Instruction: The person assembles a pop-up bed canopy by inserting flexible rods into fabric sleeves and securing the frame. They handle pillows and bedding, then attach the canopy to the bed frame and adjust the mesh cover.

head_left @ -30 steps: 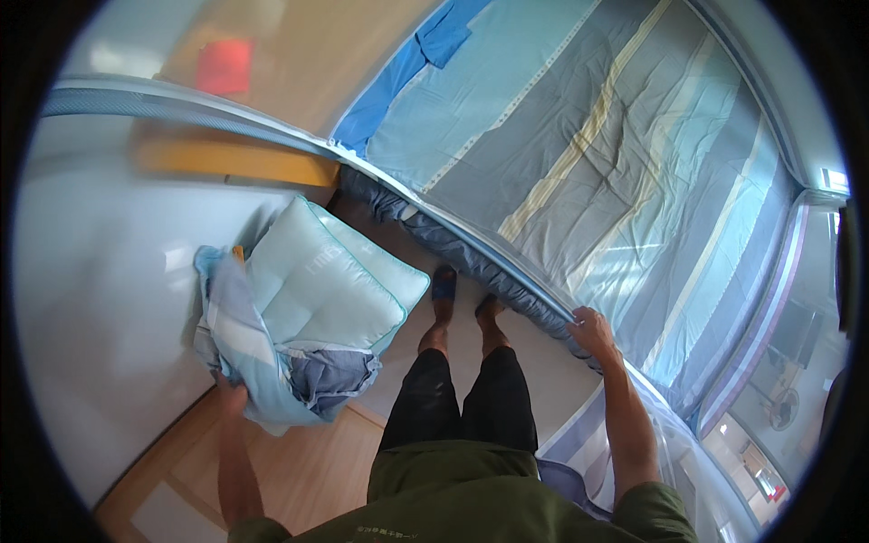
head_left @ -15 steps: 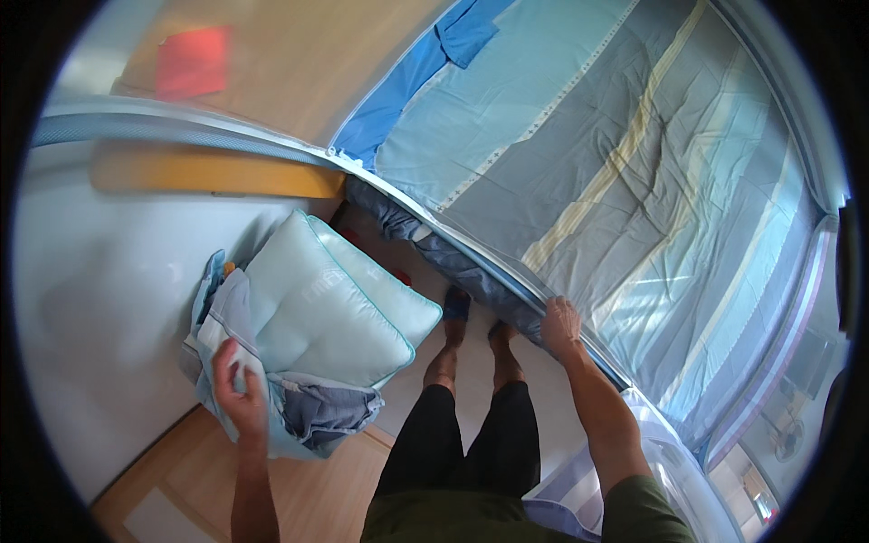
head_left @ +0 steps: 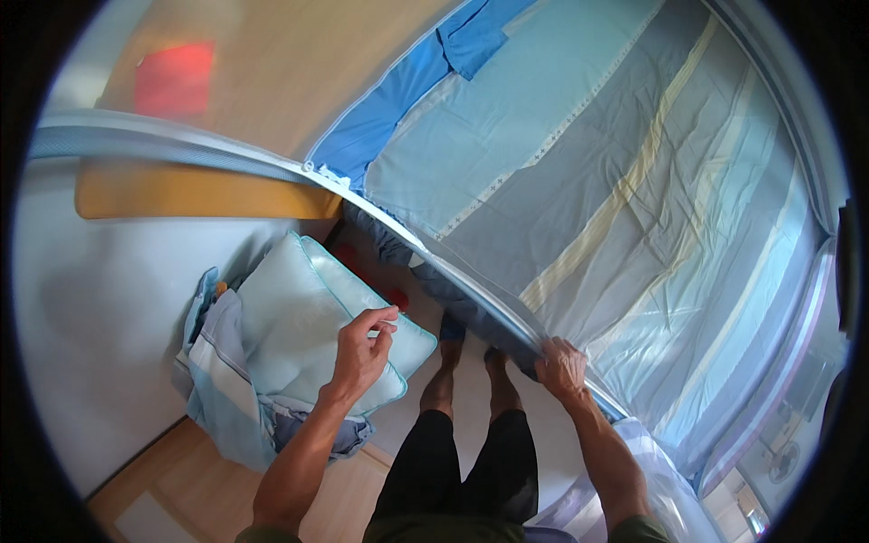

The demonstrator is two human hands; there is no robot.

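My right hand (head_left: 561, 366) is closed around the bed net's pale edge strip (head_left: 480, 291), which runs along the near side of the bed. My left hand (head_left: 362, 353) hangs over two pale mint pillows (head_left: 291, 308) with teal piping. Its fingers are bent, with a gap at the thumb, and I see nothing in them. Beneath and beside the pillows lies bunched blue, grey and white bedding (head_left: 222, 348). Beyond the edge strip spreads a striped sheet (head_left: 597, 181) in grey, pale blue and cream, wrinkled on its right side.
An orange-brown wooden rail (head_left: 208, 192) crosses above the pillows, beside a white wall (head_left: 81, 317). Blue cloth (head_left: 471, 45) lies at the sheet's far left corner. Sheer net fabric (head_left: 647, 452) hangs at my right, by my legs. A red patch (head_left: 175, 79) shows on the upper left board.
My left hand has moved right and up, from the bunched bedding to over the pillows. My right hand stays on the edge strip, slightly lower in view. The whole view has shifted slightly.
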